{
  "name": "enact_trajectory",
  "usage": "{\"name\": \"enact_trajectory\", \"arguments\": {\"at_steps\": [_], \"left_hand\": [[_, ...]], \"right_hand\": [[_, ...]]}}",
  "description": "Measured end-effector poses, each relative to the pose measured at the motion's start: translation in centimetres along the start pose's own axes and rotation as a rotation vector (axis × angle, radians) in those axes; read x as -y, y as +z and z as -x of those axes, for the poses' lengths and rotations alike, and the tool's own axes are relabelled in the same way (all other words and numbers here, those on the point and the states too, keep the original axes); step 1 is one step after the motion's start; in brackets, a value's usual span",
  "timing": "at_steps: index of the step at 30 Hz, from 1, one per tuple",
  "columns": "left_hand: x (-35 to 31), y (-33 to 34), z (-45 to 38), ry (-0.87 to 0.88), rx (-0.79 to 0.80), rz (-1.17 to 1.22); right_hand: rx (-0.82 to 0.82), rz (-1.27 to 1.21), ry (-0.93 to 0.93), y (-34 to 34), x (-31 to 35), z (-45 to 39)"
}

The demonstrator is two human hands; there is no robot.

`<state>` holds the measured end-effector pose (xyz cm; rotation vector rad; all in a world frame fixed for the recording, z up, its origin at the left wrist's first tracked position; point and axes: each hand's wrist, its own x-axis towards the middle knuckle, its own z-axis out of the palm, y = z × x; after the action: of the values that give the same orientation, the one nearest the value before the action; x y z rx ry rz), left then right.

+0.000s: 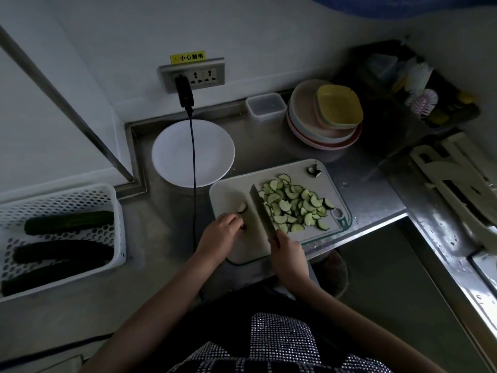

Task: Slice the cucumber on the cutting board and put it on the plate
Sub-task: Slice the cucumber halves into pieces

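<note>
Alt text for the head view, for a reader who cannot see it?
A person's right hand holds a knife on a cutting board beside cucumber slices; the left hand pinches the cucumber end. A white plate sits behind.

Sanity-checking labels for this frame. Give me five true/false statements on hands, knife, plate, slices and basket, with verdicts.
1. The right hand grips the knife. True.
2. The white plate already holds cucumber slices. False: nothing is on it except a black cable crossing over it.
3. The cucumber slices lie right of the blade on the cutting board. True.
4. The left hand rests flat on the counter. False: it holds a cucumber end piece on the board.
5. The white basket holds tomatoes. False: it holds whole cucumbers.
</note>
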<state>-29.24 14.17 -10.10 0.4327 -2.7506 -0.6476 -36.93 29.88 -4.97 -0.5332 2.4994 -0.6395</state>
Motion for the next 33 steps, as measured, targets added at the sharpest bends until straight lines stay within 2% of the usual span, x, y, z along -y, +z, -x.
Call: {"name": "enact_trajectory", "arguments": {"at_steps": [5,12,17,25,30,33], "left_hand": [[-0.8,-0.3,-0.9,-0.006,-0.003,0.015],[-3.1,-1.1,-1.9,0.194,-0.189,-0.009],[-3.5,-1.8,-2.2,0.397,-0.005,-0.092],[-3.8,-1.8,-4.5,0.323,0.219,-0.165],[-4.0,-2.2,-4.5,0.374,0.042,-0.03],[-3.8,-2.2,-4.2,0.38,0.042,-0.022]], "right_hand": [[-0.071,0.065,-0.042,-0.7,-0.2,0.5],[-0.172,0.286,-0.048,-1.8,-0.5,0.3],[-0.182,0.396,-0.043,-2.4,-1.1,0.0],[-0.127,0.564,-0.16,-2.7,-1.3,-0.1],[-0.155,0.554,-0.153,-3.2,-1.6,-0.6],[-0.144,0.551,-0.154,-3.0,-1.9,-0.7]]}}
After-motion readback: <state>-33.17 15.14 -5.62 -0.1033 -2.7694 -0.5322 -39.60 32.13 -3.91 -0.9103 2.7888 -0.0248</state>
